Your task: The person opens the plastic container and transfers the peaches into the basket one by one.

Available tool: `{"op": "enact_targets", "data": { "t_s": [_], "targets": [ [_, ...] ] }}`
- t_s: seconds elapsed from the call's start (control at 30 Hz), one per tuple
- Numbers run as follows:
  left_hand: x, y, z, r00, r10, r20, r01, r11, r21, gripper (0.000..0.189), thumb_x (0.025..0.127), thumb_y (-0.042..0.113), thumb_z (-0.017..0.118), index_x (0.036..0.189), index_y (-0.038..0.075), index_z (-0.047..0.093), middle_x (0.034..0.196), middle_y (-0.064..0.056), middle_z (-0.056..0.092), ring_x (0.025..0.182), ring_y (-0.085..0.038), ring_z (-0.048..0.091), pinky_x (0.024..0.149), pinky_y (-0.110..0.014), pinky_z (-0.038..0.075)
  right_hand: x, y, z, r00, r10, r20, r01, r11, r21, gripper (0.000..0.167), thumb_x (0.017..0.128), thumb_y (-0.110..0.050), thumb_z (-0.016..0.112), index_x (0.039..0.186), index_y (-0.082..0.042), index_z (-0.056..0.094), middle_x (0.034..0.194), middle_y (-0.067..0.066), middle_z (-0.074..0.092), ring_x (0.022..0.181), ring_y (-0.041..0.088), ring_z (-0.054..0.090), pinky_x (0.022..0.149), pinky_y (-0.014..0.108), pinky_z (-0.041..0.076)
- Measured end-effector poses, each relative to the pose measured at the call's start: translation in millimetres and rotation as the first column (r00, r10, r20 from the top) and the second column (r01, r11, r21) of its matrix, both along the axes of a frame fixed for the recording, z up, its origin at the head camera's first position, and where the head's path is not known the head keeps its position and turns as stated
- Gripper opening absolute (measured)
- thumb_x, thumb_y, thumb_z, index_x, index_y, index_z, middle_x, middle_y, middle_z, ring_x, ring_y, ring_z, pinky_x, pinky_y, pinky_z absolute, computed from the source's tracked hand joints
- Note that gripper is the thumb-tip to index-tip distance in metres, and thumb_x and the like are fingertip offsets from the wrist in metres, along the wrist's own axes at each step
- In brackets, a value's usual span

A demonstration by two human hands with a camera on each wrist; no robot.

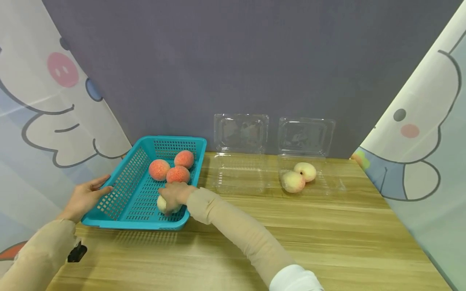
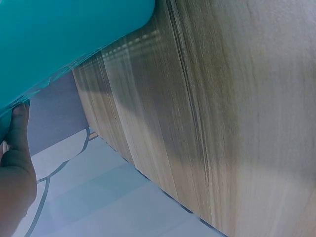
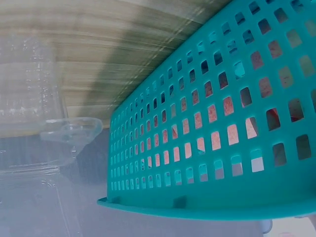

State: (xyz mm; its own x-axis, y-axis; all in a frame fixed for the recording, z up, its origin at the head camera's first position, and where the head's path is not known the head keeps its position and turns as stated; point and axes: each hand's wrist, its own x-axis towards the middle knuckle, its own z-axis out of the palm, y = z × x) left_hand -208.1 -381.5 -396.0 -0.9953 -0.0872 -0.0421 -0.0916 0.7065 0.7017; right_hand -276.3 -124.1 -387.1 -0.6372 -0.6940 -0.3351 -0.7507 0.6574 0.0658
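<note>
A turquoise perforated basket (image 1: 145, 224) stands at the left of the table, its near side slightly raised over its shadow. My left hand (image 1: 84, 198) grips its left rim; the thumb (image 2: 18, 131) also shows against the turquoise plastic in the left wrist view. Inside the basket, my right hand (image 1: 175, 192) holds a pale yellow peach (image 1: 161, 204) near the front right corner, covering part of it. Just behind that hand lie red peaches (image 1: 178, 174). In the right wrist view the basket's side wall (image 3: 217, 192) hides the hand.
Two clear plastic clamshell boxes stand right of the basket, lids raised against the grey backdrop (image 1: 233, 60). The left box (image 1: 240, 171) is nearer the basket. The right box (image 1: 327, 178) bears two pale peaches (image 1: 293, 182). Printed curtains flank the wooden table (image 1: 327, 238).
</note>
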Motion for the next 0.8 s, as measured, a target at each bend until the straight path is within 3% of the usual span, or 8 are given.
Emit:
{"op": "enact_targets", "data": {
  "t_s": [0.3, 0.53, 0.6, 0.8],
  "targets": [
    [-3.3, 1.2, -0.6, 1.000, 0.000, -0.015, 0.000, 1.000, 0.000, 0.069, 0.094, 0.047, 0.042, 0.145, 0.006, 0.020, 0.144, -0.029, 0.021, 0.122, -0.057, 0.026, 0.086, -0.071, 0.032, 0.7, 4, 5.4, 1.000, 0.006, 0.009, -0.006, 1.000, 0.006, 0.081, 0.072, -0.059, 0.066, 0.141, -0.035, 0.030, 0.136, -0.011, 0.039, 0.121, 0.007, 0.042, 0.084, 0.028, 0.047],
    [-4.0, 1.5, -1.0, 1.000, -0.006, -0.012, 0.006, 1.000, 0.019, 0.070, 0.093, 0.047, 0.043, 0.145, 0.007, 0.019, 0.144, -0.027, 0.019, 0.123, -0.057, 0.025, 0.086, -0.071, 0.031, 4.1, 15, 15.3, 0.998, 0.063, 0.007, -0.063, 0.996, -0.056, 0.070, 0.070, -0.060, 0.067, 0.130, -0.033, 0.042, 0.115, -0.013, 0.048, 0.097, 0.003, 0.048, 0.071, 0.025, 0.046],
    [-3.6, 0.9, -1.2, 1.000, -0.006, -0.012, 0.007, 1.000, 0.021, 0.069, 0.093, 0.047, 0.043, 0.145, 0.008, 0.019, 0.144, -0.027, 0.019, 0.123, -0.058, 0.024, 0.087, -0.071, 0.031, 4.6, 20, 17.2, 0.997, 0.079, 0.005, -0.078, 0.993, -0.089, 0.067, 0.072, -0.060, 0.066, 0.129, -0.033, 0.044, 0.117, -0.014, 0.049, 0.097, 0.003, 0.050, 0.071, 0.025, 0.046],
    [-1.1, -2.7, -4.0, 1.000, -0.006, -0.012, 0.007, 0.999, 0.033, 0.069, 0.093, 0.047, 0.043, 0.146, 0.010, 0.018, 0.144, -0.026, 0.017, 0.123, -0.058, 0.023, 0.087, -0.072, 0.028, 3.3, 39, 23.9, 0.996, 0.092, -0.003, -0.091, 0.979, -0.183, 0.068, 0.080, -0.058, 0.058, 0.139, -0.029, 0.038, 0.143, -0.010, 0.037, 0.125, 0.006, 0.042, 0.088, 0.027, 0.049]
  ]
}}
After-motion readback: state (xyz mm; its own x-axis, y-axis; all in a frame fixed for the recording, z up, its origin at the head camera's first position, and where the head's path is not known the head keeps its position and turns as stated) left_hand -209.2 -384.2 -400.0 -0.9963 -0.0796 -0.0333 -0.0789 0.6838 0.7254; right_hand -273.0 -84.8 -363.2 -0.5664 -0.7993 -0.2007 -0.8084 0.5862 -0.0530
